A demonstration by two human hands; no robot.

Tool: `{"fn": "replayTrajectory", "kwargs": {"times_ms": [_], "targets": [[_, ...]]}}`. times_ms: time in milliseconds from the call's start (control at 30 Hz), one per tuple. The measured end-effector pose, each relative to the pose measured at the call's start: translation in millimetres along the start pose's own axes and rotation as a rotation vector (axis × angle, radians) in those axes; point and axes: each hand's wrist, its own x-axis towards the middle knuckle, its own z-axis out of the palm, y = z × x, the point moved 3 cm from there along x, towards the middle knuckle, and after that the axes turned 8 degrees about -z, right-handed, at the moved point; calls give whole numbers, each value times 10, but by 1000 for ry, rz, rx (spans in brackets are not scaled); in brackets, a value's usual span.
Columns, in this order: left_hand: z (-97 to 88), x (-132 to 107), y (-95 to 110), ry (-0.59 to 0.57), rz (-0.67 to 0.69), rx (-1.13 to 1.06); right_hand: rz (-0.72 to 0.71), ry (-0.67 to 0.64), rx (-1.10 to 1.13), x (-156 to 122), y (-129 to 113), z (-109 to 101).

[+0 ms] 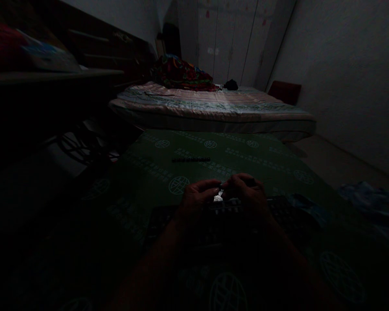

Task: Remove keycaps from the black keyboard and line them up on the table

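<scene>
The room is very dark. My left hand (197, 196) and my right hand (246, 192) meet at the centre, fingers curled and pinched together on a small shiny metallic piece (218, 195). They hover just over a dark flat object that looks like a keyboard (288, 211), lying on a green printed sheet (155, 172). A thin dark stick (191, 160) lies on the sheet a little beyond my hands.
A mattress (214, 110) with a striped cover lies past the sheet, a pile of colourful cloth (181, 73) on its far end. Dark furniture and a shelf (52, 77) stand at left. Bluish cloth (366, 198) lies on the floor at right.
</scene>
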Motion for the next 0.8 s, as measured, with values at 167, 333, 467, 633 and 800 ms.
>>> {"fn": "replayTrajectory", "kwargs": {"times_ms": [167,333,467,633,800], "targets": [[6,17,-23,7,-47,-46,-10,13,-2,-2,22,-8],[25,27,-36,24,-78,-75,-23,28,-20,-5,29,-13],[8,30,-40,52,-95,-152,-48,60,-35,-4,31,-26],[-35,20,-29,51,-112,-161,-226,58,-348,42,29,-107],[-52,13,-9,41,-109,-109,-461,-115,-596,65,21,-113]]}}
